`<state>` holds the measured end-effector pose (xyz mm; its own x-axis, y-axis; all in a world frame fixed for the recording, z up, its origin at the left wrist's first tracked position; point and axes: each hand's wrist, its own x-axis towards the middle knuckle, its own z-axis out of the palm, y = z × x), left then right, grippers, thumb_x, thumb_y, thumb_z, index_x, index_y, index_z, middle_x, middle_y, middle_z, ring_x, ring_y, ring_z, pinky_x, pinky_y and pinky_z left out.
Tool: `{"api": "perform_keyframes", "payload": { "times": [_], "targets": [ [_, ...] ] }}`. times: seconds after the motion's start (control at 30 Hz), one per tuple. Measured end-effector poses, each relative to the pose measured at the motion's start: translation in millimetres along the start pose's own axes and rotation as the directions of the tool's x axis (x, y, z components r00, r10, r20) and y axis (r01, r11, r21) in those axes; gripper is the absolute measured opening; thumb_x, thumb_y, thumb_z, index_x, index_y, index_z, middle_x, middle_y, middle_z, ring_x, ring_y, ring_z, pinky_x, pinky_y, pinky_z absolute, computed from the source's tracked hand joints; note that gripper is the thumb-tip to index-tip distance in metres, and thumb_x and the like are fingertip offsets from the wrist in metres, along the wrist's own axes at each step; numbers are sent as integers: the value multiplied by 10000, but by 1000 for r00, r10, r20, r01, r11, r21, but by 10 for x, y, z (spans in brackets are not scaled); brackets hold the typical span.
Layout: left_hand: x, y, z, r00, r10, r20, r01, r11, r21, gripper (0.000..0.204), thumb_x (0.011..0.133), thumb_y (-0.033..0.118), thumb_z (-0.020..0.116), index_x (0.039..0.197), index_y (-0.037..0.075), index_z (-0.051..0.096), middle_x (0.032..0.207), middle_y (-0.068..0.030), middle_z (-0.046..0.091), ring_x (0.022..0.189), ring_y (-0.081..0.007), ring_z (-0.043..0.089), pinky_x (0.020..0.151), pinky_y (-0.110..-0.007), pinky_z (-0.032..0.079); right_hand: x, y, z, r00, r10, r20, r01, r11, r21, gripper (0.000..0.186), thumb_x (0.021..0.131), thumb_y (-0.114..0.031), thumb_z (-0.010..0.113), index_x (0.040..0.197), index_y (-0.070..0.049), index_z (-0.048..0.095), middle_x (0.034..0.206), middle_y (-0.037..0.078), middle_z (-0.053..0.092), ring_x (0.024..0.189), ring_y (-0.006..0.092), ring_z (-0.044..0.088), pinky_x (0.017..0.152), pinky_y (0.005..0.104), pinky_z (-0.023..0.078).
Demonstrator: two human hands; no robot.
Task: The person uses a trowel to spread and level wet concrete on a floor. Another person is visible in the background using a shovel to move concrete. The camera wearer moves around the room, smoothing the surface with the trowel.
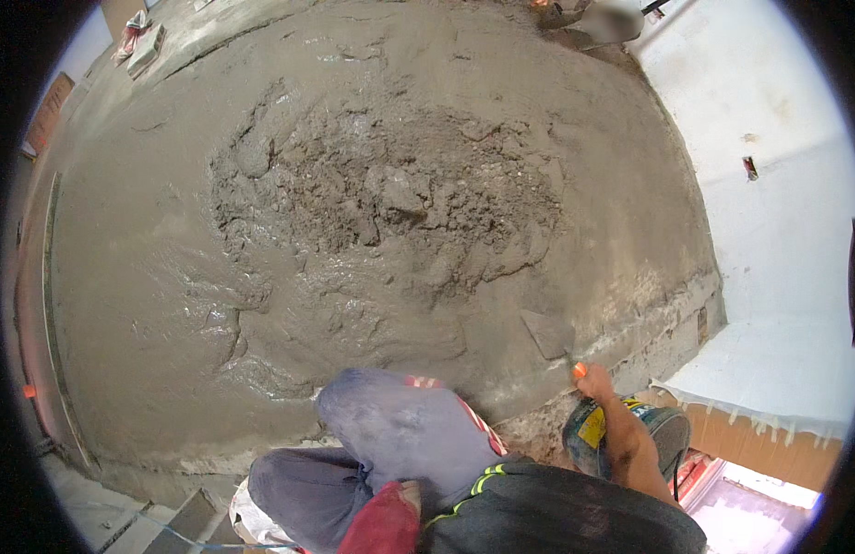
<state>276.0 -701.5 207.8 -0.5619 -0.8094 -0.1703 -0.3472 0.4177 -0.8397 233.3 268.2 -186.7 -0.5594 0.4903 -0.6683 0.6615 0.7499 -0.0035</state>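
Observation:
My right hand (593, 380) is closed round the orange handle of a trowel (544, 334). The trowel's flat grey blade rests at the near right edge of a wide spread of wet mortar (150, 277). Lower down, at my lap, lies a red cloth or glove-like shape (379, 524) with a tan end. Whether my left hand is in it, and how its fingers are, I cannot make out. My bent knees in grey trousers (400, 425) stand at the mortar's near edge. A rough, lumpy heap (400, 194) rises in the middle of the mortar.
A dark bucket (669, 429) with a yellow patch stands beneath my right forearm. White wall (787, 203) borders the right side. Along the left runs a long thin strip (49, 305). Blocks (148, 51) lie at the far left. At the far right, a person is partly visible.

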Motion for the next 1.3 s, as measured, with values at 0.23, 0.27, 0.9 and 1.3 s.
{"api": "perform_keyframes", "payload": {
  "times": [0.23,0.27,0.9,1.3],
  "targets": [
    [41,22,44,997,34,-75,-40,995,-87,494,875,479,502,1095,56,629,1018,-228,636,959,-353,604,820,-461,474,329,-1053,-1008,855,-402,328,511,759,-402,283,668,-292,629,856,-82,653,865,183,664,836,393,619,733,483,490],
    [4,71,-12,1000,-18,0,18,997,-71,485,880,466,502,1127,62,613,1047,-230,624,973,-353,596,841,-458,466,410,-1199,-1021,821,-420,388,560,725,-401,283,667,-297,633,857,-89,656,879,183,663,840,388,621,730,481,491],
    [424,-182,956,960,-72,-269,37,991,-130,189,693,89,664,858,96,571,830,-49,624,868,-240,574,962,-401,319,1267,-3274,-1098,778,-613,136,622,724,-300,377,715,-367,620,766,6,635,744,185,640,706,330,631,655,424,501],
    [289,-309,1194,913,-63,-404,-22,979,-203,476,597,147,757,1037,76,592,983,-79,636,1032,-297,561,1061,-458,235,230,-3515,-789,745,-544,386,415,831,371,351,810,-333,641,652,-47,511,559,30,495,472,140,484,451,334,413]
  ]
}}
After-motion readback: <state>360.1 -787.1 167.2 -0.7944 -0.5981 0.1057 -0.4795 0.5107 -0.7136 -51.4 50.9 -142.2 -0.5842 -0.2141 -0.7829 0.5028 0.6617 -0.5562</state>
